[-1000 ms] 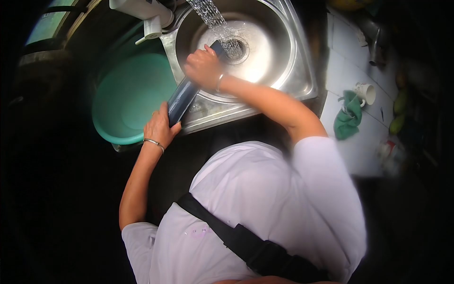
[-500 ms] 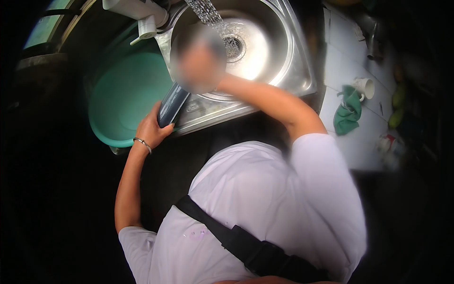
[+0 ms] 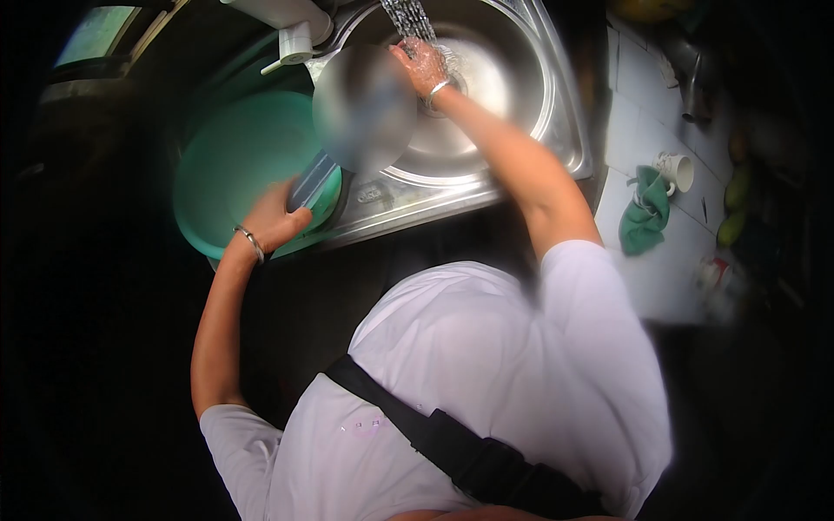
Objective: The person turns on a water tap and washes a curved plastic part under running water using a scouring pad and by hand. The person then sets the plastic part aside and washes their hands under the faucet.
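Observation:
My left hand (image 3: 276, 219) grips the near end of a long, flat, dark blue-grey object (image 3: 311, 181) with paler streaks along it. Its far end disappears into a round blurred patch, so I cannot make out its kind. At the upper middle, my right hand (image 3: 422, 68) is under the running water (image 3: 407, 17), wet, with its fingers loosely bent and apart and nothing visible in them. Beneath that hand lies the round bowl of the steel sink (image 3: 530, 95).
A large green basin (image 3: 195, 204) stands left of the sink, beneath the left hand. A white container with a spout (image 3: 296, 43) is behind it. On the white-tiled counter (image 3: 638, 95) at right lie a white mug (image 3: 681, 172) and a green cloth (image 3: 645, 221).
My right hand has come out from the blurred patch and moved up and right into the water stream. My left hand still holds the dark object, slightly higher in view.

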The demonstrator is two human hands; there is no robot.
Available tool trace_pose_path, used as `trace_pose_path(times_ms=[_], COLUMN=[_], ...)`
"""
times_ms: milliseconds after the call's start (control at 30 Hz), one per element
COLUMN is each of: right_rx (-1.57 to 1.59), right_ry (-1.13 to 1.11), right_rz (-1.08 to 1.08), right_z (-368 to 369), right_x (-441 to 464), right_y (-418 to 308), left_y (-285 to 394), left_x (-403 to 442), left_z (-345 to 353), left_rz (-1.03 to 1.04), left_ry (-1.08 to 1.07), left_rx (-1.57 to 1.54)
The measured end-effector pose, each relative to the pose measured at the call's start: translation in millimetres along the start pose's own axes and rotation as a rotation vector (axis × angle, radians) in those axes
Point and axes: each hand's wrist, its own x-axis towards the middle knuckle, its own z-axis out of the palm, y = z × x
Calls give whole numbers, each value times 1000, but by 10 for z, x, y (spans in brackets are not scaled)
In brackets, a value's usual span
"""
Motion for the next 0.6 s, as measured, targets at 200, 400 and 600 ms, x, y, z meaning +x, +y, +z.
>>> trace_pose_path(times_ms=[200,400,600], right_rx=[-128,-322,-272], right_ry=[-8,-68,-203], right_rz=[-1,-369,-28], right_z=[9,325,-272], right_x=[-169,-754,-157], right_y=[-351,-795,-239], left_y=[-102,-129,-225], left_x=[68,145,82], left_z=[197,269,220], left_rz=[21,42,62], left_ry=[279,301,365], left_rx=[306,360,388])
